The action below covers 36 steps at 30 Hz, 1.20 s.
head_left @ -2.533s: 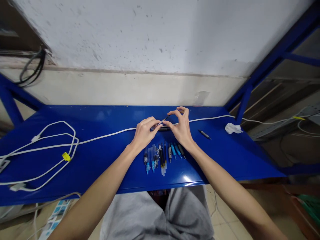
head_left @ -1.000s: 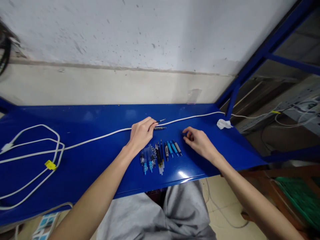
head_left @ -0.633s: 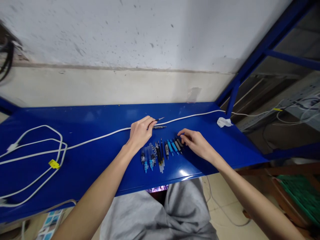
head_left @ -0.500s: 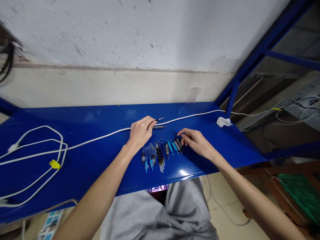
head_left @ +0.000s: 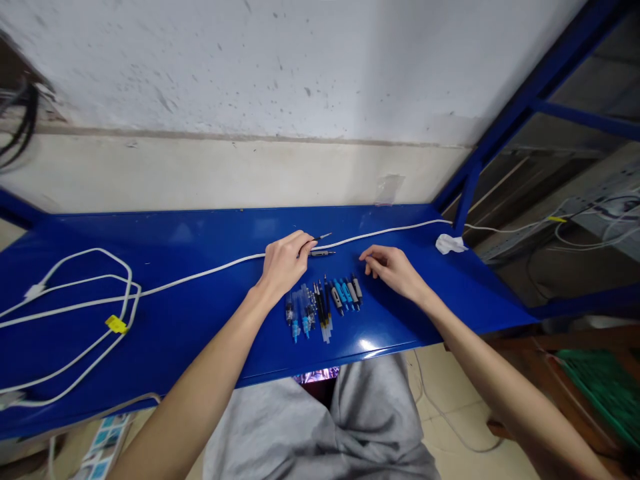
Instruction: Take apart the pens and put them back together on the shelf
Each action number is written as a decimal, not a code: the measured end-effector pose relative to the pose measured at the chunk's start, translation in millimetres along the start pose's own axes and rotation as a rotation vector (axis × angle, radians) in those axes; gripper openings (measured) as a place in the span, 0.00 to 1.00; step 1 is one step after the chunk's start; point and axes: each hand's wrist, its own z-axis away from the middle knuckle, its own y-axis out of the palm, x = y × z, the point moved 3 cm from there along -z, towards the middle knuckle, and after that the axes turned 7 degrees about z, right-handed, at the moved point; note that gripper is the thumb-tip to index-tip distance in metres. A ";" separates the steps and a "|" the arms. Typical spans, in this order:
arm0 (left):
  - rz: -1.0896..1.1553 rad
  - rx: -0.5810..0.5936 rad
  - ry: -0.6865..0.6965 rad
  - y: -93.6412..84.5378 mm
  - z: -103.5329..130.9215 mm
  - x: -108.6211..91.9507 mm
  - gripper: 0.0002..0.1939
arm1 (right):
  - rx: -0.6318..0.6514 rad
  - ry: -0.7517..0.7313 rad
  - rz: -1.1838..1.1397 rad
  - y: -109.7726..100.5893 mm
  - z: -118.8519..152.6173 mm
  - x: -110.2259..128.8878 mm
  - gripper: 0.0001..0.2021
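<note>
My left hand (head_left: 287, 262) pinches a thin dark pen refill (head_left: 323, 237) whose pale tip points right. Just under it a grey pen part (head_left: 323, 253) lies by the white cable. My right hand (head_left: 393, 268) hovers over the table to the right, fingers loosely curled and apart, with nothing seen in them. Between and below the hands is a row of parts: clear barrels with blue ends (head_left: 305, 320), black refills with clear ends (head_left: 324, 310), and several short blue and grey grips (head_left: 346, 293).
A white cable (head_left: 210, 272) crosses the blue table (head_left: 200, 347) and loops at the left, with a yellow tag (head_left: 117, 325). A crumpled white tissue (head_left: 450, 244) lies at the right near the blue frame post (head_left: 466, 199). A wall stands behind.
My right hand has moved slightly up and away from the short grips, which now show fully. My left hand still holds the refill. The view has shifted a little.
</note>
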 end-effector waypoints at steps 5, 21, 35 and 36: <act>-0.006 -0.004 0.001 -1.3 0.1 2.8 0.13 | 0.070 -0.177 0.109 3.6 -25.9 26.5 0.10; -0.022 -0.004 -0.031 -1.5 -0.6 5.5 0.11 | 0.326 -0.359 0.263 46.8 29.3 60.6 0.67; -0.067 -0.024 -0.102 -7.5 -4.6 8.4 0.10 | 0.149 -0.368 0.430 47.3 4.1 85.2 0.11; -0.068 -0.017 -0.099 -6.9 -4.6 8.4 0.10 | 0.166 -0.372 0.451 50.6 4.0 86.2 0.12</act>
